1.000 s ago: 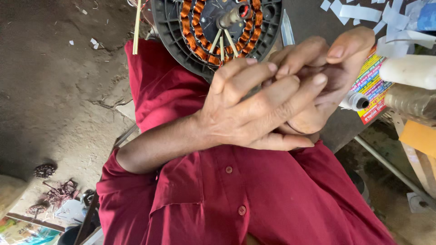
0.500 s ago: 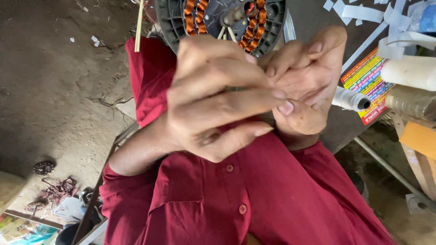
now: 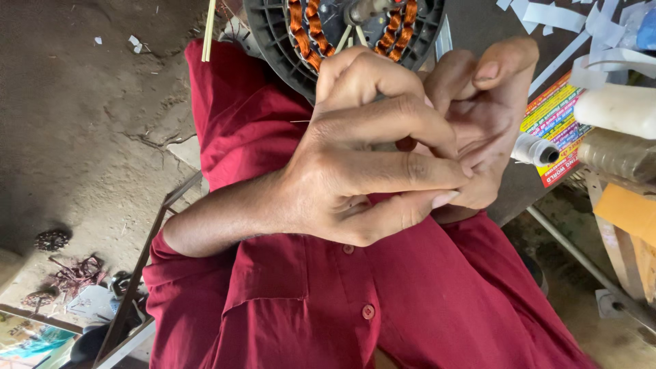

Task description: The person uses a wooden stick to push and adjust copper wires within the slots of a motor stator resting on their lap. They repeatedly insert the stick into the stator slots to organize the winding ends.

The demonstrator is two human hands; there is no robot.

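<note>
My left hand [image 3: 355,171] lies across the front of my right hand [image 3: 485,116], just above my red shirt [image 3: 328,307]. The left fingers stretch to the right and their tips press against the right hand's fingers. The right thumb points up. A thin strand [image 3: 301,121] shows beside the left knuckles. Whatever is pinched between the two hands is hidden. Directly beyond the hands stands a black round fan motor [image 3: 273,41] with orange copper windings [image 3: 301,31].
A white thread spool [image 3: 536,149] and a colourful printed card [image 3: 553,123] lie right of the hands. White paper strips [image 3: 567,20], a white bottle [image 3: 615,109] and a wooden piece [image 3: 629,212] are at the right. Thin sticks [image 3: 208,31] and wire scraps [image 3: 75,270] lie on the dirt floor at left.
My left hand has shifted over the right hand: its fingers were curled around it, then lifted, and now stretch flat to the right. The right thumb has risen.
</note>
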